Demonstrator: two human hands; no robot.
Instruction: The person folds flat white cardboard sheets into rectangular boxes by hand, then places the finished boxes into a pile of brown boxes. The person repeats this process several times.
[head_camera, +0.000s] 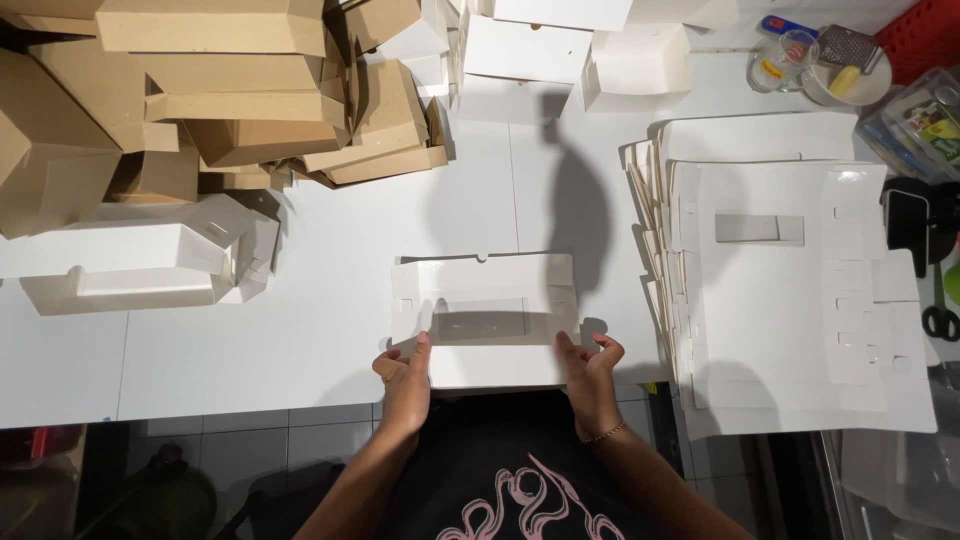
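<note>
A white cardboard box blank (486, 300) with a clear rectangular window lies partly folded at the near edge of the white table (300, 340). My left hand (405, 378) grips its near left corner, thumb on top. My right hand (590, 375), with a thin bracelet on the wrist, grips the near right corner the same way. The far panel of the blank stands tilted up.
A stack of flat white box blanks (780, 280) lies at the right. Folded brown boxes (220, 90) pile at the back left, folded white boxes (140, 260) at the left and back middle (560, 50). Cups, a grater and scissors (938, 318) sit far right.
</note>
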